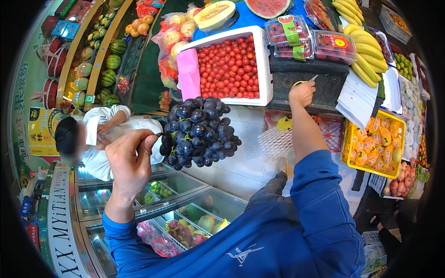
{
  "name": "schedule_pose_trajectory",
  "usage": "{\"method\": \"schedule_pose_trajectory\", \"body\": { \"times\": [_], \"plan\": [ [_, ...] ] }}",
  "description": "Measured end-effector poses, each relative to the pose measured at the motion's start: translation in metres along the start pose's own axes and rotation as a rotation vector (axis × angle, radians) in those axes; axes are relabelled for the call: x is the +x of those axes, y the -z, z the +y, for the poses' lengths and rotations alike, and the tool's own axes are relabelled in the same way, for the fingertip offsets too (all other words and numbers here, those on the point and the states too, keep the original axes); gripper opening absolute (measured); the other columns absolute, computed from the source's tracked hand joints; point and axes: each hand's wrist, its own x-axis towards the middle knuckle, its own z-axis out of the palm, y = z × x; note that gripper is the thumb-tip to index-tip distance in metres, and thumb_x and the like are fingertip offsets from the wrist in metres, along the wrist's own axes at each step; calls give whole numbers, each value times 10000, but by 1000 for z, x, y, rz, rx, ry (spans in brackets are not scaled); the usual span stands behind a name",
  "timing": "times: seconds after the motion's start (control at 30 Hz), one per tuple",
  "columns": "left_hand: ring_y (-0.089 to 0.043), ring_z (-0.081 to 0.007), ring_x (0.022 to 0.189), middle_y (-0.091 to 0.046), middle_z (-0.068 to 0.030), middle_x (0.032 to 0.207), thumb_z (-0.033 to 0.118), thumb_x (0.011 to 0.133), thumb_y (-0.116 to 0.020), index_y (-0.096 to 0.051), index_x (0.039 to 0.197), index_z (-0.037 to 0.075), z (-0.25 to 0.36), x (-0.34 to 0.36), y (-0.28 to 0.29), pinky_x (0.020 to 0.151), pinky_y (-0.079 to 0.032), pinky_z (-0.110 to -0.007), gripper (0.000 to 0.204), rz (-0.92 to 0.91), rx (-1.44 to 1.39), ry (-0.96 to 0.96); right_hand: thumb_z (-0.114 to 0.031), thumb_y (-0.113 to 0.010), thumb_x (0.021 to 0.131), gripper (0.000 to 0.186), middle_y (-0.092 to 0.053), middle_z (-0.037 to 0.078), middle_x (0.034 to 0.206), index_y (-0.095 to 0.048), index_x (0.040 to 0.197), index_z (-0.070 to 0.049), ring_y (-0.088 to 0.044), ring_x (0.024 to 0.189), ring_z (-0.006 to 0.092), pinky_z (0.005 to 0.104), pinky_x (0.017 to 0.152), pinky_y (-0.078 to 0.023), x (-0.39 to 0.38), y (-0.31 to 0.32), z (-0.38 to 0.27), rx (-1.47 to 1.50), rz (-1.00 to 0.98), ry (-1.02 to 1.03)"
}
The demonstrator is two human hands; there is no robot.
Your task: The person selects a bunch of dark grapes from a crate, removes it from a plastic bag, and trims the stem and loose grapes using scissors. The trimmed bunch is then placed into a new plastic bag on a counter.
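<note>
- The left hand [130,155] is up in the air, off the near edge of the bench [283,74]. Its thumb and finger pinch the stem of the grapes [199,132].
- The grapes are dark, nearly black, with bits of green stem showing. They hang in a big bunch on the right of that hand.
- The right hand [302,95] is at the near edge of the bench. Its fingers are curled round the yellow handle of the scissors [312,79]. The shiny tip pokes out to the right.
- A white box [264,65] full of small red fruit [229,67] sits by the near edge, left of the scissors. A pink sheet [188,69] lies over its left side.
- Clear packs [333,44] of fruit are farther back, behind the right hand.
- Bananas [369,52] lie toward the right edge.
- A cut melon [214,15] and a cut watermelon [267,5] are near the far edge.
- A person [104,139] in white is at the left, below the bench.
</note>
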Motion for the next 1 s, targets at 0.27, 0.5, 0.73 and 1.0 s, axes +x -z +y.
{"method": "schedule_pose_trajectory", "body": {
  "times": [0.27,0.5,0.73,1.0],
  "plan": [
    [-549,-170,548,-634,-91,678,28,925,-720,-696,887,-33,6,4,5,524,-415,-299,75,30,-69,64,-257,-744,840,434,-703,247,1168,-649,1169,10,-719,1041,387,453,895,-591,30,29,20,-98,-285,94],
    [-504,-98,533,-570,-54,607,58,941,-705,-701,870,-51,20,7,14,495,-358,-275,130,49,-88,146,-54,-629,817,543,-709,179,1164,-573,1356,-15,-702,1025,281,367,878,-554,-10,92,51,699,-385,-45],
    [-511,-60,543,-575,-11,584,128,976,-692,-714,915,-43,42,11,18,489,-371,-242,183,38,-136,294,31,-750,753,378,-657,66,910,-616,1096,-54,-626,767,178,328,711,-534,-192,269,58,1159,-812,796],
    [-460,-31,536,-555,22,616,144,997,-674,-714,907,-28,72,6,22,482,-325,-211,198,2,-126,216,-53,-691,724,446,-493,65,794,-699,1169,-83,-545,789,257,394,695,-444,-182,313,-1,678,-313,1558]
  ]
}}
